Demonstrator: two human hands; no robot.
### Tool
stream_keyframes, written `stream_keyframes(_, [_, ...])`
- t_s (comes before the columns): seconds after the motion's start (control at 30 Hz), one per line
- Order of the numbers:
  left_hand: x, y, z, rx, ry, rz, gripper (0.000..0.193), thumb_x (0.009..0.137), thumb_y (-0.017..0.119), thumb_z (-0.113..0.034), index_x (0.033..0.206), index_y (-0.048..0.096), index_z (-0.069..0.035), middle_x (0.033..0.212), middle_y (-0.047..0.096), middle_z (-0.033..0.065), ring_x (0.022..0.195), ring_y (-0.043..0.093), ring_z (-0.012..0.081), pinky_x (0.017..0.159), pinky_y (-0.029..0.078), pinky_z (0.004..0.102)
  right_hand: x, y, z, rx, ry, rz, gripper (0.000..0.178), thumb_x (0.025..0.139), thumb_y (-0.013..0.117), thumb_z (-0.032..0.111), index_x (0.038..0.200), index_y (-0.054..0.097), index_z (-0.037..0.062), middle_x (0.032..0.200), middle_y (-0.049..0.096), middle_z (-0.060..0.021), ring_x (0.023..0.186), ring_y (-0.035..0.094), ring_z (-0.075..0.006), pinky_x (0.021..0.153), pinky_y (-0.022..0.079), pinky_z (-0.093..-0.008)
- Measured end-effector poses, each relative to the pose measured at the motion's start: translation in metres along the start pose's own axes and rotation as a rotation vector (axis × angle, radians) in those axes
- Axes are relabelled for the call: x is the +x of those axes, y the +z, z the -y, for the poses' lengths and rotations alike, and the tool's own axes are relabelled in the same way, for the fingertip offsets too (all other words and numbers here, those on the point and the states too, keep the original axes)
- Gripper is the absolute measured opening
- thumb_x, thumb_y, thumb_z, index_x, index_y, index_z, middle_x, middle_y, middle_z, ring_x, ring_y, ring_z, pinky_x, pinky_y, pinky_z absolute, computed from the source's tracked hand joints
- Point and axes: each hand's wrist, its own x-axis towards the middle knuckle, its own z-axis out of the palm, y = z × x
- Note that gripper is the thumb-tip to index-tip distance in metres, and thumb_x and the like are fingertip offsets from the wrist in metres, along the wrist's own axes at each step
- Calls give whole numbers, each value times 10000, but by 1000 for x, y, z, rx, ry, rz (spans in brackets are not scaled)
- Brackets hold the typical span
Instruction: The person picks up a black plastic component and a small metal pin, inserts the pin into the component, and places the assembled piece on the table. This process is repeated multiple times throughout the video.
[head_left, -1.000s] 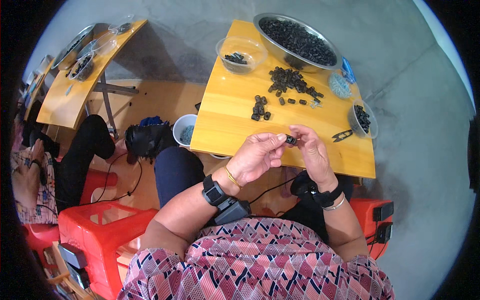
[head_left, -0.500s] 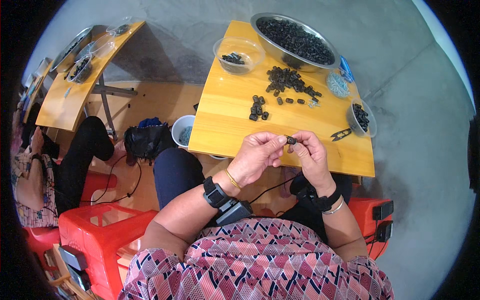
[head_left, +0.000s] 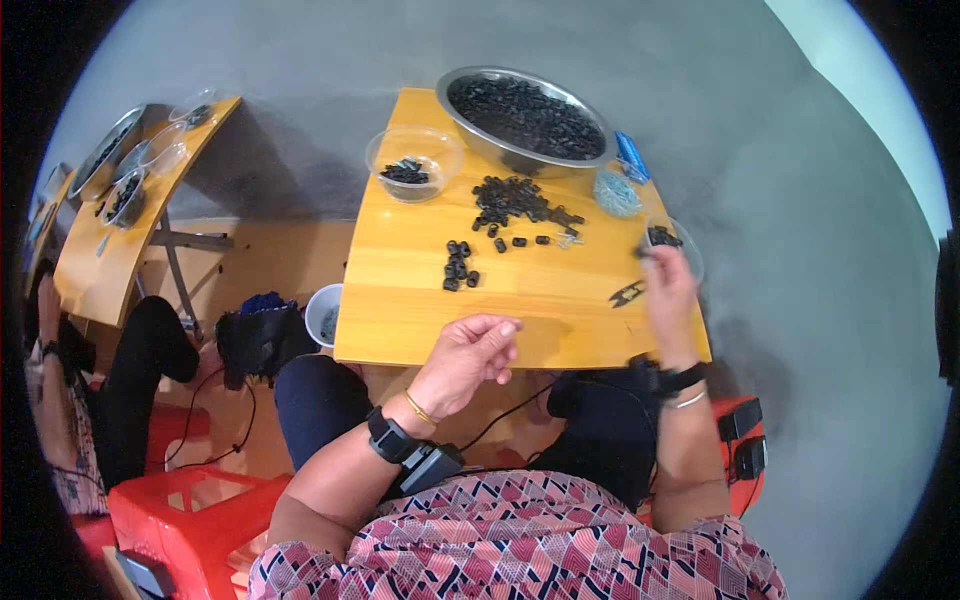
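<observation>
My right hand, blurred by motion, is at the near side of a clear tub of black parts. Its fingertips pinch a small dark piece, apparently a small black cylindrical part. Over the table's front edge, my left hand has its fingers curled and its thumb against them; whatever may be inside is hidden. Beside the right hand lies a pair of black thread snips. Further left stands a small cluster of black cylindrical parts, with a larger loose heap of black parts behind it.
A big metal bowl of black parts stands at the back of the wooden table. Around it are a clear bowl, a heap of pale blue pins and a blue packet. A white bucket stands left; another person sits further left.
My hands have come apart. The right one has carried the small black part rightward to the clear tub; the left stays near the table's front edge. The head view has shifted.
</observation>
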Motion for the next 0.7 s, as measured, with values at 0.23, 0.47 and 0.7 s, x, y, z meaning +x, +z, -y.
stream_keyframes(0.23, [10,-7,2,-7,-4,76,170,851,495,-134,945,556,-6,707,541,30,623,515,93,516,449,213,48,-16,-51,-745,-465,-70,173,731,556,77,890,535,12,820,540,-144,742,538,-264,671,432,-330])
stream_keyframes(0.47, [10,-14,5,-12,32,100,179,853,488,-126,964,555,-2,719,544,36,624,517,97,533,455,218,41,91,10,-134,-193,536,151,742,529,67,885,526,18,772,547,-143,685,540,-273,639,432,-326])
stream_keyframes(0.7, [6,-17,-6,16,33,83,179,852,490,-128,967,556,-7,723,542,30,615,514,93,543,458,216,58,141,19,-180,-388,606,152,727,548,64,864,520,4,686,518,-117,623,525,-239,579,424,-319])
